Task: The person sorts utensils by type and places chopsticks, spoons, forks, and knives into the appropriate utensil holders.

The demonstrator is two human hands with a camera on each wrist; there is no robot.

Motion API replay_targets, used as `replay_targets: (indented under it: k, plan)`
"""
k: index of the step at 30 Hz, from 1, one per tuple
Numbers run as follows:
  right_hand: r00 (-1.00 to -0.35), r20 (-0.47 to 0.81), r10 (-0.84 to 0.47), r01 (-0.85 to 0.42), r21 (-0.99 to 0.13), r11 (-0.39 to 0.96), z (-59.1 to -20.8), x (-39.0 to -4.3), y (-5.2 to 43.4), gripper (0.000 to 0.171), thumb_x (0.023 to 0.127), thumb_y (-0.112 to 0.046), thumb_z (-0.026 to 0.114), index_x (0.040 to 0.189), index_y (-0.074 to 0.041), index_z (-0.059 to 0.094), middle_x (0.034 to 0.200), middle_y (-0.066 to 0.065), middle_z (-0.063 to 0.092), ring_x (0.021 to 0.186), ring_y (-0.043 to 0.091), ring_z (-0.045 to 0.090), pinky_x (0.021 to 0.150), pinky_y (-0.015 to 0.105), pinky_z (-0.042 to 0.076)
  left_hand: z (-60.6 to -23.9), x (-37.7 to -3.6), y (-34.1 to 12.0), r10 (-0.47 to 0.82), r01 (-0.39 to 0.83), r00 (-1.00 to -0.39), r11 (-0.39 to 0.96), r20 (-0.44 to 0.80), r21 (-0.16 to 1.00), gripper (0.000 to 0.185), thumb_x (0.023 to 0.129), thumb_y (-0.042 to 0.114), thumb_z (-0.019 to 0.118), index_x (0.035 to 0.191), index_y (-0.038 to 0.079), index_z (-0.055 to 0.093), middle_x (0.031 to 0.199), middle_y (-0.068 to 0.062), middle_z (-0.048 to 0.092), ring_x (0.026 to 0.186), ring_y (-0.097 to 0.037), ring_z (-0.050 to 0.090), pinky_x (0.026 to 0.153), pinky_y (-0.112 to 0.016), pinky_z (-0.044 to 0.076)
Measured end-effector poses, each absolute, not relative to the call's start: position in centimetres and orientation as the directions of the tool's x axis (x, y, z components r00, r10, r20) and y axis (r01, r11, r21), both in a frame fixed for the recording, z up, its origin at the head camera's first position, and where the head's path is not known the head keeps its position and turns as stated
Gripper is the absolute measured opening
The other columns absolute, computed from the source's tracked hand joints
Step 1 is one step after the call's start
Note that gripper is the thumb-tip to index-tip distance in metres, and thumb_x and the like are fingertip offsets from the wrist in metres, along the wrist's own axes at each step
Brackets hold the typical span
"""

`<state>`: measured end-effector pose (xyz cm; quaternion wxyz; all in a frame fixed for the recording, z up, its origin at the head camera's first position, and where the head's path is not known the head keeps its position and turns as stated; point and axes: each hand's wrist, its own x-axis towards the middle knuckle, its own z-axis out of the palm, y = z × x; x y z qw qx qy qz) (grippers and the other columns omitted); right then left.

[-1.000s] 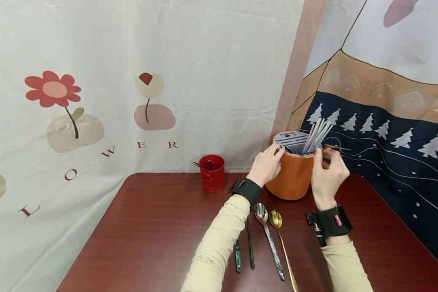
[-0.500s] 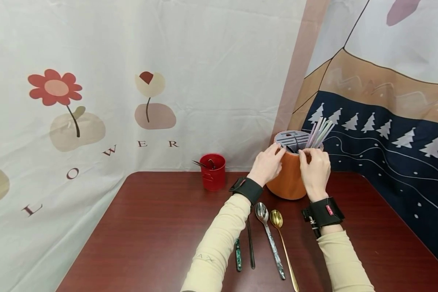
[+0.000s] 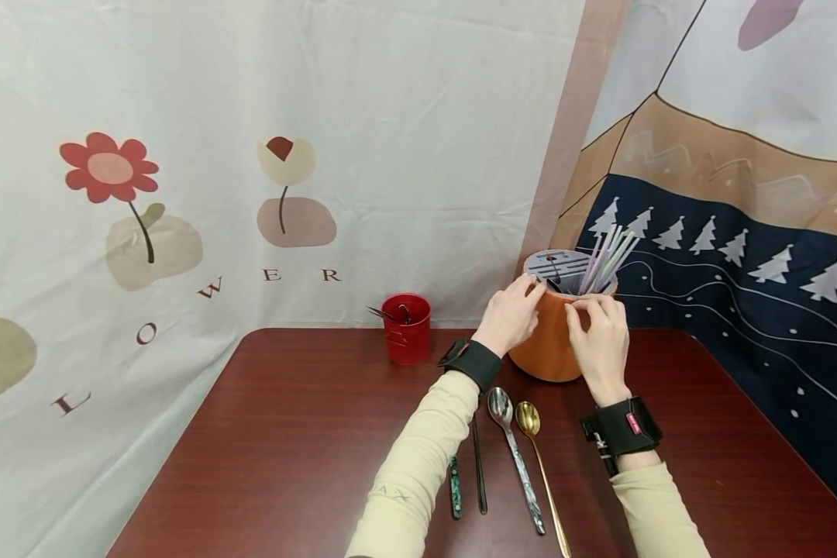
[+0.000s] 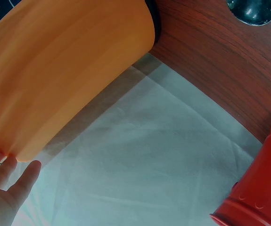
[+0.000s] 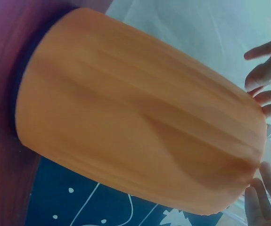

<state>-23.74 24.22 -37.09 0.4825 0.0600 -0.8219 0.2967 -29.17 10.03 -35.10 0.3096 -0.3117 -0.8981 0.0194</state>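
Note:
An orange utensil holder point(image 3: 547, 349) with a grey slotted lid point(image 3: 554, 262) stands at the back of the dark red table point(image 3: 307, 434). Pastel straws point(image 3: 608, 260) and a thin dark utensil point(image 3: 555, 273) stick out of its top. My left hand point(image 3: 523, 298) rests with straight fingers against the holder's left side near the rim. My right hand point(image 3: 589, 311) lies against the holder's front just under the rim, fingers relaxed and holding nothing. The wrist views show the orange wall point(image 4: 64, 70) point(image 5: 135, 117) close up, with fingertips point(image 5: 262, 197) at its rim.
A red cup point(image 3: 406, 328) with small utensils stands left of the holder. On the table between my forearms lie a marbled silver spoon point(image 3: 512, 446), a gold spoon point(image 3: 539, 457), a black stick point(image 3: 478, 473) and a green-handled piece point(image 3: 453, 488). Printed cloths hang behind.
One second ago my right hand held a thin dark utensil at the holder's right rim. It moved over the top, let go, and now sits lower, empty. The left hand stayed put.

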Motion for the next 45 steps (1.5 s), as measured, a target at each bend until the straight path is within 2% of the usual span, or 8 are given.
replay_targets:
  k: [6,13,18,21,26,30,37,45]
  plan:
    - [-0.548,0.826,0.137,-0.400,-0.402,0.824,-38.5,-22.3,23.7,0.012,0.083,-0.004,0.069,0.085,0.007,0.065,0.092,0.022,0.060,0.089,0.038,0.051,0.075,0.046,0.042,-35.1,-29.2,10.1,0.569,0.542,-0.620,0.808,0.540,-0.230,0.045,0.092,0.034,0.056,0.136,0.021,0.051,0.134,0.001,0.053,0.122,-0.008,0.054,0.077,-0.021,0.054]
    - [-0.693,0.718,0.064,-0.331,-0.395,0.857,-39.5,-20.4,23.1,0.013,0.083,-0.012,0.071,0.085,0.001,0.068,0.082,0.017,0.064,0.073,0.032,0.059,0.060,0.043,0.047,-35.1,-29.2,10.0,0.570,0.538,-0.610,0.808,0.550,-0.241,0.045,0.093,0.034,0.056,0.135,0.022,0.051,0.134,0.001,0.053,0.121,-0.008,0.054,0.076,-0.020,0.054]
    - [-0.919,0.394,-0.029,-0.202,-0.406,0.891,-39.7,-18.9,23.0,0.014,0.084,-0.020,0.069,0.081,-0.007,0.067,0.073,0.009,0.064,0.059,0.023,0.059,0.047,0.034,0.043,-35.2,-29.2,10.0,0.567,0.540,-0.597,0.807,0.567,-0.239,0.044,0.092,0.033,0.056,0.135,0.021,0.052,0.132,0.001,0.054,0.120,-0.008,0.054,0.075,-0.020,0.054]
    - [-0.987,0.141,-0.076,-0.125,-0.388,0.913,-40.0,-18.0,22.7,0.019,0.084,-0.025,0.069,0.072,-0.010,0.064,0.065,0.003,0.058,0.055,0.018,0.054,0.045,0.030,0.038,-35.2,-29.2,9.9,0.565,0.540,-0.602,0.809,0.564,-0.234,0.045,0.092,0.033,0.056,0.135,0.022,0.051,0.133,0.001,0.054,0.120,-0.008,0.054,0.075,-0.020,0.054]
    - [-0.984,-0.150,-0.099,-0.042,-0.346,0.937,-41.3,-17.1,21.9,0.031,0.081,-0.025,0.071,0.056,-0.011,0.058,0.052,-0.002,0.048,0.049,0.015,0.050,0.045,0.026,0.033,-35.2,-29.2,10.0,0.562,0.545,-0.620,0.810,0.548,-0.215,0.045,0.093,0.034,0.056,0.136,0.022,0.051,0.134,0.001,0.053,0.122,-0.008,0.053,0.076,-0.020,0.054]
    - [-0.956,-0.269,-0.115,-0.020,-0.334,0.942,-42.3,-16.8,21.4,0.024,0.080,-0.023,0.073,0.064,-0.009,0.061,0.052,0.003,0.056,0.048,0.015,0.055,0.047,0.028,0.038,-35.1,-29.2,10.0,0.561,0.548,-0.629,0.811,0.538,-0.206,0.045,0.093,0.034,0.056,0.136,0.023,0.050,0.135,0.002,0.052,0.123,-0.008,0.053,0.077,-0.021,0.054]
    - [-0.947,-0.288,-0.145,-0.028,-0.374,0.927,-43.6,-17.0,21.2,0.020,0.077,-0.010,0.074,0.064,-0.007,0.059,0.050,0.004,0.060,0.044,0.013,0.060,0.050,0.028,0.046,-35.0,-29.1,10.0,0.564,0.556,-0.634,0.808,0.529,-0.195,0.046,0.093,0.033,0.056,0.137,0.022,0.050,0.135,0.001,0.052,0.123,-0.009,0.052,0.078,-0.022,0.054]
    - [-0.956,-0.257,-0.139,-0.029,-0.390,0.920,-43.2,-17.2,21.8,0.020,0.079,-0.008,0.068,0.060,-0.007,0.060,0.047,0.002,0.059,0.044,0.014,0.058,0.048,0.024,0.041,-35.0,-29.1,10.0,0.565,0.557,-0.626,0.807,0.538,-0.199,0.045,0.093,0.034,0.056,0.136,0.022,0.050,0.135,0.001,0.053,0.123,-0.009,0.053,0.077,-0.022,0.054]
